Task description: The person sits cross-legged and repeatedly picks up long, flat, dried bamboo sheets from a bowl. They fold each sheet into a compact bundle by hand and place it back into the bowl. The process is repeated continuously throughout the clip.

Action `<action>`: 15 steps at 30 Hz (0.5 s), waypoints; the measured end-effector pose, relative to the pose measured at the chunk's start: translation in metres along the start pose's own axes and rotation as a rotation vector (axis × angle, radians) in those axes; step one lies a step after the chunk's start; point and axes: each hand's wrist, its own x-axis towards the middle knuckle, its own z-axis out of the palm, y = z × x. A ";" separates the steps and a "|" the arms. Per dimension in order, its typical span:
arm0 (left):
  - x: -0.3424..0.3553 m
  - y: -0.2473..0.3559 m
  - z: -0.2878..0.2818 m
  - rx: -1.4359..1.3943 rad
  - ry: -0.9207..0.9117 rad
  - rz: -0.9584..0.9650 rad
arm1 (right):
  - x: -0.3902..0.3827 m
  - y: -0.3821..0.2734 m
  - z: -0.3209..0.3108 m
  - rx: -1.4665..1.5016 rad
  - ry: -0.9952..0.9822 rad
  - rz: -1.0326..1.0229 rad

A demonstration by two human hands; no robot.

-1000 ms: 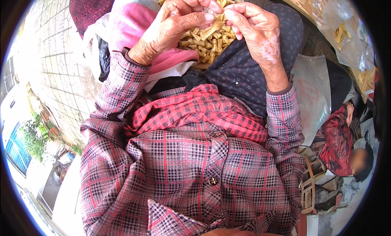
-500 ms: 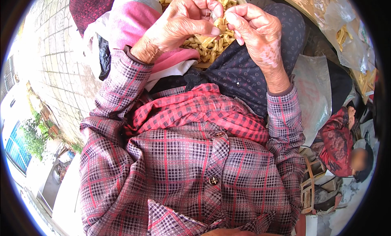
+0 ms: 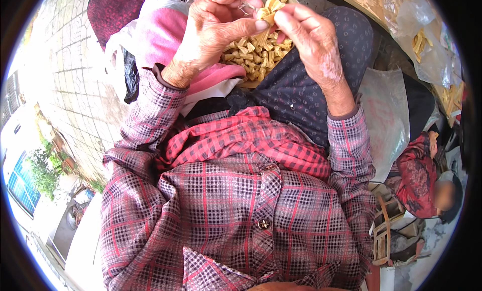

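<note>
"What do you have at the hands?"

"I see the left hand [image 3: 211,32] nearly closed at the tips, thumb and forefinger pinching one side of a folded yellow strip [image 3: 271,11]. Its other fingers curl near the top of my view, with some thin pale strands beside them that I can't make out."

"And the right hand [image 3: 316,42]?"

"Pinched too. I have its thumb and forefinger on the strip's other side; the remaining fingers bend inward, partly hidden from me."

"Where is the strip exactly?"

"Held up between both hands, in front of the round container [image 3: 249,84] as I look down, toward that container's right edge. Behind and below it I see a pile of yellow knots [image 3: 253,60] reaching down near the container's lower edge."

"What's around the container?"

"A pink towel [image 3: 161,37] to its left, and a dark patterned trouser leg [image 3: 301,85] against its lower right side. Farther right I get a clear plastic bag [image 3: 436,60] with more yellow strips near it, and below that, someone in a red top [image 3: 417,178]."
</note>
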 end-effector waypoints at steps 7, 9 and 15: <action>-0.011 0.022 0.009 0.012 0.007 0.122 | -0.013 -0.021 0.013 0.100 -0.055 -0.035; -0.016 0.031 0.017 -0.060 -0.115 0.311 | -0.024 -0.034 0.013 -0.131 -0.065 -0.138; -0.033 0.067 0.037 -0.044 -0.431 0.734 | -0.048 -0.070 0.022 -0.376 -0.130 -0.689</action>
